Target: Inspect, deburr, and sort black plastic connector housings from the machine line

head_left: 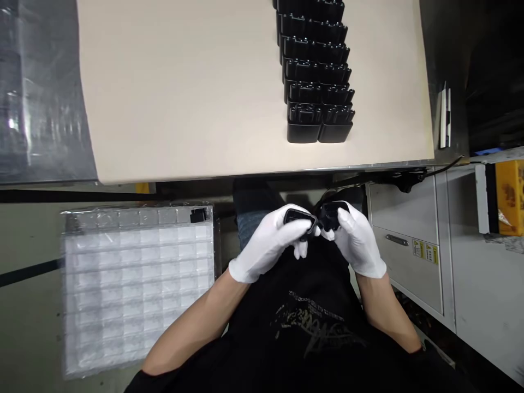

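White gloves cover both of my hands, which are close together in front of my lap, below the table edge. My left hand (282, 232) grips a small black plastic housing (295, 215) between thumb and fingers. In my right hand (357, 240) is a second black plastic housing (329, 214), pinched with the thumb on top. The two parts are side by side, nearly touching; I cannot tell whether they meet. On the table, rows of similar black housings (303, 131) stand upright in two columns.
A beige sheet (184, 98) covers the metal table (45, 109). To my lower left lies a clear compartment tray (139, 284) with one black part (198, 215) in its top right pocket. A grey cabinet (405, 240) and a yellow box (510, 196) stand at right.
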`<state>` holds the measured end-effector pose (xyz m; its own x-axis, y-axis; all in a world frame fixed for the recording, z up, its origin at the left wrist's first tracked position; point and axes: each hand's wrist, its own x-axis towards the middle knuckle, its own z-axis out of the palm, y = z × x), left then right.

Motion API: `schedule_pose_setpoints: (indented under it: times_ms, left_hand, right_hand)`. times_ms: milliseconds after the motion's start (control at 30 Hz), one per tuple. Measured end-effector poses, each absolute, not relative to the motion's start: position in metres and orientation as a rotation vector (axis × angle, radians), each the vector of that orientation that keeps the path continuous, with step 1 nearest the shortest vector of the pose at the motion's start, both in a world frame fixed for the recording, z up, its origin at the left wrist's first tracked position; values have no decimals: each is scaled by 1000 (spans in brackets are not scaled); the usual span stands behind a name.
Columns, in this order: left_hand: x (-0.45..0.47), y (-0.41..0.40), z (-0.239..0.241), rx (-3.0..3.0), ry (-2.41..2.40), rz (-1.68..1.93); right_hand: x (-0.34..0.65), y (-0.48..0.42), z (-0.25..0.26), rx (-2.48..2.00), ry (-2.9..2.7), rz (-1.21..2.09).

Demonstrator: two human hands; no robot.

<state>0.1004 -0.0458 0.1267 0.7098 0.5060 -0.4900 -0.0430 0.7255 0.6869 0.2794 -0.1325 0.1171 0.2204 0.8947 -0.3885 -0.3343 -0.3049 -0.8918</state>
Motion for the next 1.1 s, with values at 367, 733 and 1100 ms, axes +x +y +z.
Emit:
schedule_pose_setpoints:
  times_ms: [367, 733, 1100]
  left_hand:
    - [86, -39, 136, 1093, 805, 536]
    - [90, -41, 144, 1219, 830, 572]
    - [86, -45, 138, 1184, 782, 596]
  right_hand:
    - [275, -135, 157, -1610, -1126, 869]
    - [276, -139, 161, -1589, -1161, 779]
    - [267, -139, 169, -1552, -1289, 631]
